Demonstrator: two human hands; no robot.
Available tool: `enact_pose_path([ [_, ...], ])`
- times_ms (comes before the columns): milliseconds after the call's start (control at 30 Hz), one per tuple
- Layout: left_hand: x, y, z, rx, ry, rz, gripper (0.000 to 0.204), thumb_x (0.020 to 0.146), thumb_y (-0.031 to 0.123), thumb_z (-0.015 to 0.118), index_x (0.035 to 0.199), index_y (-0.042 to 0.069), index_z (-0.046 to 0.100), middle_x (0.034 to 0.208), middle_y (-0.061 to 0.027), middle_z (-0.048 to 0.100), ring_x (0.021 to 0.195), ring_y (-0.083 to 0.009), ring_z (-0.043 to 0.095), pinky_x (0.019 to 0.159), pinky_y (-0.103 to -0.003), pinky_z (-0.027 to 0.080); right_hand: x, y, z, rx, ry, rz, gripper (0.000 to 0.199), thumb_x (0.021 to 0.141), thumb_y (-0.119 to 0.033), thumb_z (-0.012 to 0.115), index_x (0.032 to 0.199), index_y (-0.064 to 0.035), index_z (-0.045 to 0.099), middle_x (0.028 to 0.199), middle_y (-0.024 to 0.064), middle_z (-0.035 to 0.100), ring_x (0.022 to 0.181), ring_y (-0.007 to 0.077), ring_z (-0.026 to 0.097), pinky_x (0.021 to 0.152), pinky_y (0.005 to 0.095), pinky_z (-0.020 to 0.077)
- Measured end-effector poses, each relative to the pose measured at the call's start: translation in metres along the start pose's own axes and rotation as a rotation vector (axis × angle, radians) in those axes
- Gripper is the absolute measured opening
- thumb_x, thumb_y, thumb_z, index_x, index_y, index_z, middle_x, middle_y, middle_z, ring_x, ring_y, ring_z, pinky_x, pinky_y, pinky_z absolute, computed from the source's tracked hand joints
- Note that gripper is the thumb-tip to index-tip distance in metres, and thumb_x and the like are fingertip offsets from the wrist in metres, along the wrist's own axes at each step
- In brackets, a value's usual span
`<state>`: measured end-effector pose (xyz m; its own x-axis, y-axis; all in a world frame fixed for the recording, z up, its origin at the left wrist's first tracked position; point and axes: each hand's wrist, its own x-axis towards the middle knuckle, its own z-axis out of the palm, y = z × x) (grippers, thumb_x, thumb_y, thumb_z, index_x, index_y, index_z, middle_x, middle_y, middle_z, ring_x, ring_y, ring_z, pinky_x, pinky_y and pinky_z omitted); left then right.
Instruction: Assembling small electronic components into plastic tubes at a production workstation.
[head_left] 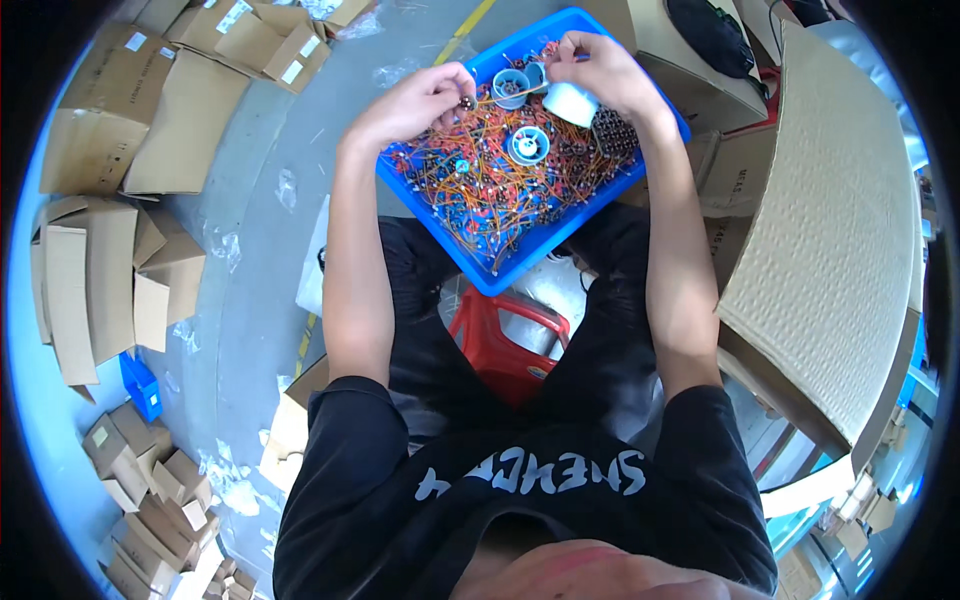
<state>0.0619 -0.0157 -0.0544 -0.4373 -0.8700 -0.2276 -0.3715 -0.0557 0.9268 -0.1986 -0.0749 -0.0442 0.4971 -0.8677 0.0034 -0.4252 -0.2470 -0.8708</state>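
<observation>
A blue plastic tray (497,283) rests above my knees, heaped with thin red and orange wires (480,195) that carry small dark parts. At its left side my left hand (425,103) is closed, pinching a small dark round part (467,102). An orange wire (520,92) stretches from there to my right hand (597,72), whose fingertips are pinched on its end. Under the wire stands a pale blue spool (510,88); a second spool (528,146) lies lower among the wires. Below my right hand is a white round container (571,103), beside a cluster of dark beadlike parts (613,132).
A red plastic stool (500,345) shows between my legs. Open cardboard boxes (100,280) line the left side, with plastic scraps on the grey floor (260,200). A large cardboard box (820,240) stands close by my right arm. Farther left is a small blue bin (141,387).
</observation>
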Motion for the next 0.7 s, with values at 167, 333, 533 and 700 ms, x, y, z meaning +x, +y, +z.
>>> enact_pose_path([
  [167,0.001,0.016,0.002,-0.197,0.225,0.174,0.013,0.092,0.004,0.042,0.099,0.003,0.052,0.080,-0.0045,0.060,0.068,-0.0099,0.056,0.061,-0.026,0.048,-0.016,-0.046,0.031,0.152,0.128,-0.064,0.025,0.079,-0.016,0.074,0.094,-0.0021,0.060,0.072,0.0020,0.062,0.066,0.0094,0.058,0.060,0.0244,0.0463],
  [333,0.014,0.036,0.018,-0.432,0.408,0.164,0.012,0.093,0.002,0.041,0.097,0.003,0.052,0.081,-0.0049,0.061,0.066,-0.0105,0.056,0.061,-0.025,0.048,-0.006,-0.046,0.029,0.205,0.413,-0.045,0.034,0.074,-0.025,0.078,0.089,0.0017,0.063,0.077,0.0111,0.068,0.072,0.0141,0.065,0.063,0.0283,0.0506],
  [533,0.018,0.042,0.026,-0.322,0.640,0.332,0.012,0.094,0.003,0.042,0.101,0.002,0.052,0.082,-0.0060,0.061,0.071,-0.0113,0.059,0.063,-0.026,0.049,0.001,-0.070,0.049,0.299,0.341,-0.059,0.030,0.078,-0.022,0.075,0.092,0.0027,0.066,0.078,0.0119,0.070,0.073,0.0146,0.067,0.066,0.0280,0.0516],
  [700,0.013,0.058,0.033,-0.337,0.659,0.478,0.017,0.095,0.009,0.048,0.111,0.002,0.050,0.090,-0.0084,0.061,0.083,-0.0146,0.062,0.068,-0.028,0.052,0.007,-0.071,0.040,0.333,0.413,-0.120,0.025,0.081,-0.018,0.072,0.092,0.0041,0.067,0.076,0.0121,0.070,0.072,0.0137,0.066,0.067,0.0274,0.0515],
])
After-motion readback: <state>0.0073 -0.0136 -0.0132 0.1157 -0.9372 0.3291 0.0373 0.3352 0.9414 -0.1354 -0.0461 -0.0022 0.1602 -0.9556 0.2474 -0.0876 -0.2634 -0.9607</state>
